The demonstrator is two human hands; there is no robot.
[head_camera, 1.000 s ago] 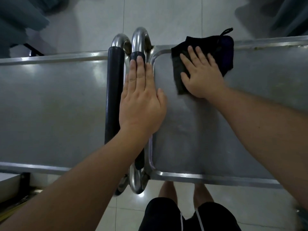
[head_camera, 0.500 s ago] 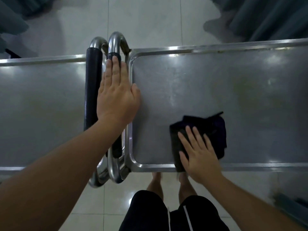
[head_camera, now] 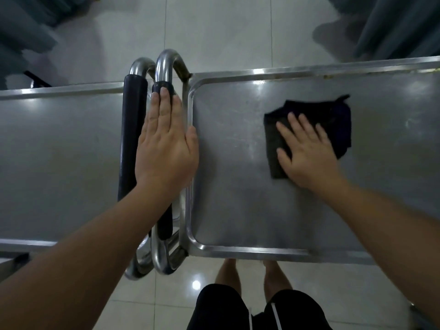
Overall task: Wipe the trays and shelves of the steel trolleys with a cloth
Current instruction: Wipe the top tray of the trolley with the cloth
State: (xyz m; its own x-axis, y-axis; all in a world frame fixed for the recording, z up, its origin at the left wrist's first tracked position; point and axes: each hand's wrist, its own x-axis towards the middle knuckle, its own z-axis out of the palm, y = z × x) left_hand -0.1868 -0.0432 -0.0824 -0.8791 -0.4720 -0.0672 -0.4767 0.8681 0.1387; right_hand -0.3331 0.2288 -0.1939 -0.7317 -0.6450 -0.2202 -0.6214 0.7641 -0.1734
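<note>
A: Start at the left. What is there?

B: The top tray of the left trolley [head_camera: 59, 163], a dull steel sheet with a raised rim. Along its right end runs a handle with a black padded grip [head_camera: 129, 141].

A: And next to that?

B: A second handle [head_camera: 166, 67], a steel tube bent over at the far end, also partly black-wrapped. It belongs to the right trolley. The left hand [head_camera: 166, 148] lies flat along it, fingers straight and pressed together, fingertips on the black wrap, thumb touching the rim of the right tray.

A: So it grips nothing?

B: Nothing; it rests on the bar, palm down.

A: Further right?

B: The right trolley's tray [head_camera: 228, 206], steel, with rounded corners. The dark cloth [head_camera: 338, 122] lies on it, in the far half, well apart from the left rim. The right hand [head_camera: 307, 151] presses down on the cloth with fingers straight and slightly spread.

A: Below the trays?

B: Pale glossy floor tiles [head_camera: 214, 25], and the person's bare legs and black shorts [head_camera: 223, 308].
</note>
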